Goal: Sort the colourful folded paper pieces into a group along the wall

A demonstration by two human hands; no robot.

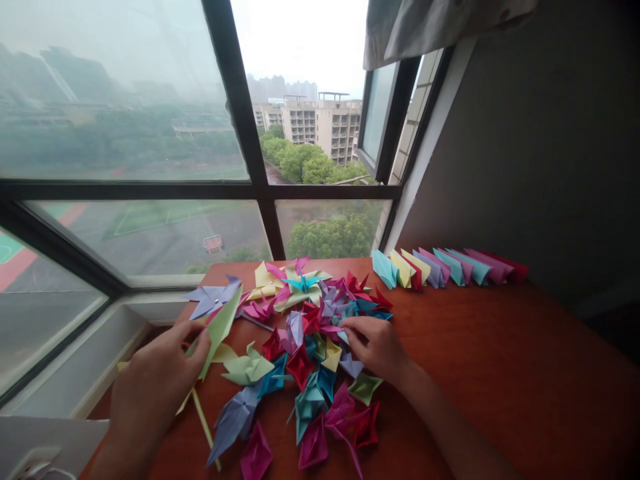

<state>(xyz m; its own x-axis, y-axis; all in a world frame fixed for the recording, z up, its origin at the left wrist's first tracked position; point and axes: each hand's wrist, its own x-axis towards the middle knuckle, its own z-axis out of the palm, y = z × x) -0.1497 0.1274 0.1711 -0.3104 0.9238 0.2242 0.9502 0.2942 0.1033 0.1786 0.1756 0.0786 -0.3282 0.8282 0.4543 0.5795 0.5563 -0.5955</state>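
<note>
My left hand (167,370) pinches a pale green folded paper piece (223,327), raised at the left side of the pile. To its right spreads a heap of colourful origami, including a blue paper crane (303,283), a pale green crane (249,366) and several small red, pink and teal folded boats. My right hand (375,345) reaches into the heap's right side, its thumb and fingertips closed beside pale paper and purple folds. Whatever lies between those fingertips is too small to make out. A purple pinwheel (215,300) lies just beyond my left hand.
The origami rests on a reddish-brown wooden table (480,373). Along its back right stands a row of folded papers (440,268) in several colours. A thin pale green stick (205,427) lies below my left hand. Large dark-framed windows (265,193) rise behind the table.
</note>
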